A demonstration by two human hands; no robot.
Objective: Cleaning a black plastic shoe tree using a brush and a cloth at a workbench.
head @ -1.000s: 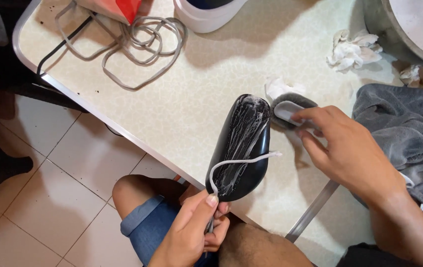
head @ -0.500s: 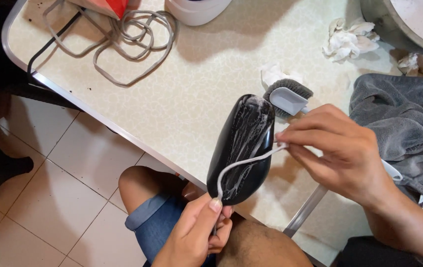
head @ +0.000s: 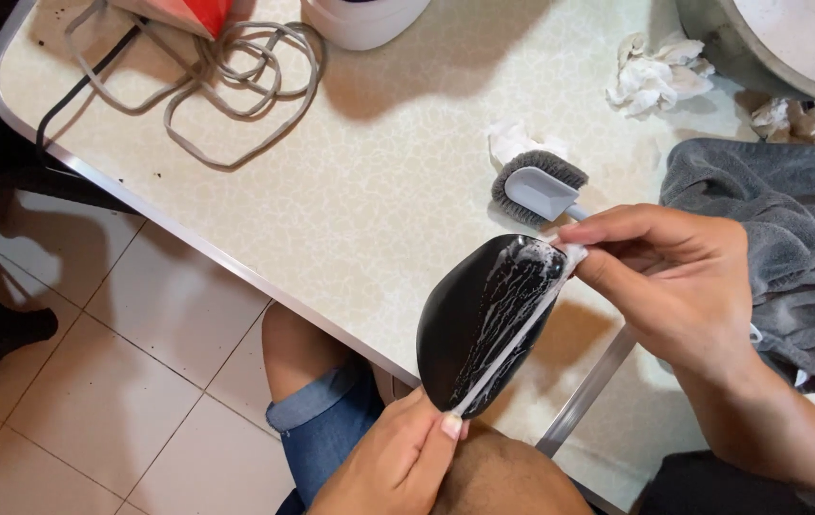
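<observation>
Head camera looks down on a black shoe [head: 484, 329], smeared with white foam, held over the near edge of the cream surface [head: 350, 200] and above the person's bare knee. The left hand [head: 398, 463] sits at the shoe's lower end, its grip closed with thumb and fingers pinching the bottom end of a white shoelace [head: 512, 339] against the shoe. The lace runs taut up along the shoe to its upper end, where the right hand [head: 674, 281] has its grip closed on the top end of the lace, fingertips pressed together just beside the shoe's rim.

Just beyond the right hand's fingers, a grey cleaning brush [head: 536, 186] lies bristles down on the surface, with a scrap of white tissue [head: 512, 141] touching it. A grey towel [head: 779, 238] is bunched to the right, partly behind the right wrist. Farther back lie more crumpled tissue [head: 650, 76], a coiled grey cable [head: 207, 81], a white round container [head: 364, 17] and the edge of a large grey basin [head: 760, 48]. Pale floor tiles [head: 112, 362] show to the left below the surface.
</observation>
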